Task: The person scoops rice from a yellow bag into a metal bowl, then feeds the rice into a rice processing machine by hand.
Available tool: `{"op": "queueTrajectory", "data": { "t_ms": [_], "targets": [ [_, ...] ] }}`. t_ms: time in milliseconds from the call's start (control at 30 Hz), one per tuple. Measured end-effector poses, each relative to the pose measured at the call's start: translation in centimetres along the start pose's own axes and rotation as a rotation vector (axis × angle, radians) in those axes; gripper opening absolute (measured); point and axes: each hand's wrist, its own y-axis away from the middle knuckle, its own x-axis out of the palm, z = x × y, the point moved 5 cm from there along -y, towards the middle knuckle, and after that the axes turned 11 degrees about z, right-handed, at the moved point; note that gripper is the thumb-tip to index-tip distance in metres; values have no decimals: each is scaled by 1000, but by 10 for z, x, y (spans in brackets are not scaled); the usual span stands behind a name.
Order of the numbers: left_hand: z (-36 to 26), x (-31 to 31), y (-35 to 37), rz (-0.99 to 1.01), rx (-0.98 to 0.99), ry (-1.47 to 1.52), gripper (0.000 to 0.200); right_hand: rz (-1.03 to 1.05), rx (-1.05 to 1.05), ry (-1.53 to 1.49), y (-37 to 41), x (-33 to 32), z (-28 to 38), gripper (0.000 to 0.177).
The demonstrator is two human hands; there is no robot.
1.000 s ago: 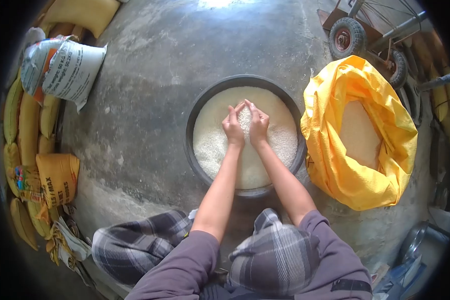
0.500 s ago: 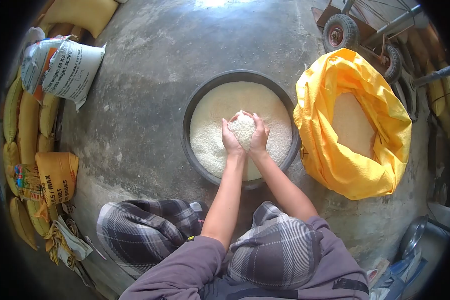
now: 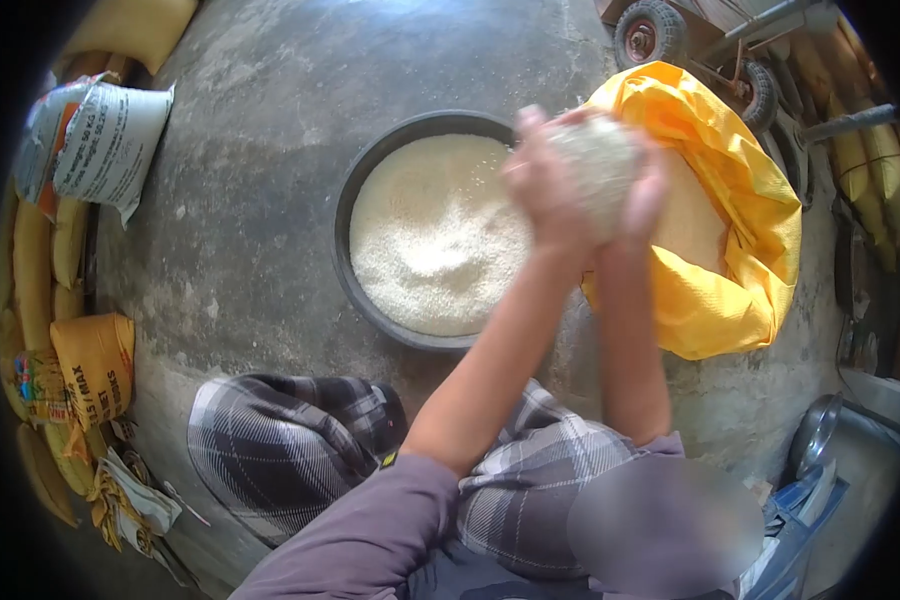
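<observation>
Cupped together, my left hand (image 3: 548,190) and my right hand (image 3: 646,195) hold a heap of white rice (image 3: 595,165) between them. Both are blurred by motion and raised over the gap between a round dark basin (image 3: 348,270) and an open yellow sack (image 3: 760,290). Rice (image 3: 420,210) fills much of the basin, with a low mound near its middle. A few grains hang in the air left of my left hand. Inside the sack, more rice (image 3: 695,215) shows, partly hidden by my right hand.
White printed sacks (image 3: 115,145) and an orange printed bag (image 3: 95,365) lie along the left side beside stacked full sacks. A wheeled cart (image 3: 650,38) stands at the upper right. A metal bowl (image 3: 818,435) is at the lower right.
My hands have risen from over the basin and moved right, to the sack's near-left rim, with the rice between them. The view has shifted slightly.
</observation>
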Motion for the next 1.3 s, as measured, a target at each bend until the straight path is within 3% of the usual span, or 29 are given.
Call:
{"op": "queueTrajectory", "data": {
  "t_ms": [67, 100, 133, 167, 200, 267, 300, 367, 433, 467, 500, 533, 600, 633, 667, 733, 767, 800, 833, 867, 933, 1000, 1067, 1133, 1200, 1300],
  "targets": [
    [28, 46, -4, -5, 2, -15, 42, -76, -161, 67, -2, -11, 57, 32],
    [58, 59, -12, 123, -106, 102, 39, -127, -159, 164, -2, -24, 80, 34],
    [83, 65, -16, 147, -164, -126, 38, -172, -155, 262, -1, -38, 100, 36],
    [102, 66, -20, 165, -227, -354, 39, -362, -140, 499, 2, -61, 117, 40],
    [112, 59, -23, 144, -211, -348, 39, -548, -129, 741, 4, -84, 135, 43],
    [100, 62, -16, 119, 382, -1124, 29, -710, -20, 1543, 5, -135, 160, 48],
    [73, 58, -12, 267, 364, -969, 26, -699, -11, 1545, 12, -125, 153, 48],
    [11, 39, -6, 538, 445, -839, 18, -859, -522, 1968, 42, -40, 129, 42],
    [-43, -24, -9, 407, 469, -983, 21, -463, -700, 1544, 45, 19, 81, 31],
    [-69, -59, -12, 263, 504, -1003, 23, -161, -716, 1413, 35, 23, 50, 22],
    [-85, -105, -16, 37, 368, -1068, 27, 102, -877, 1415, 23, 22, 11, 20],
    [-99, -151, -19, -149, 309, -1289, 29, 273, -527, 1174, 10, 29, -32, 20],
    [-108, -237, -29, -218, 544, -1594, 30, 443, -373, 1445, -20, 27, -105, 22],
    [-106, -247, -34, -217, 547, -1601, 30, 556, -559, 1510, -41, 7, -143, 25],
    [-106, -250, -38, -197, 606, -1601, 32, 553, -563, 1505, -54, -16, -166, 25],
    [-99, -248, -44, -193, 664, -1599, 34, 398, -235, 1482, -77, -58, -197, 31],
    [-88, -255, -48, -250, 486, -1388, 36, 408, -225, 1482, -71, -52, -200, 31],
    [-75, -259, -52, -297, 318, -1172, 39, 299, -73, 1247, -67, -52, -205, 33],
    [-64, -256, -54, -301, 319, -1172, 39, 187, 69, 1008, -62, -53, -211, 35],
    [-50, -255, -56, -255, 308, -998, 43, 188, 68, 1007, -58, -51, -217, 35],
    [-34, -250, -52, -216, 293, -823, 47, 136, 81, 623, -48, -57, -229, 36],
    [-20, -243, -39, -258, 173, -368, 51, 66, 155, 614, -33, -54, -216, 38],
    [-13, -243, -32, -277, 182, -338, 52, 33, 179, 309, -19, -59, -213, 41],
    [2, -236, -25, -245, 93, -1, 51, 37, 191, 238, -12, -63, -210, 41],
    [5, -223, -17, -225, 86, 64, 50, -14, 206, -25, -4, -60, -205, 39],
    [10, -227, -7, -198, 68, 110, 47, 19, 243, -102, 10, -57, -202, 39]
  ]
}}
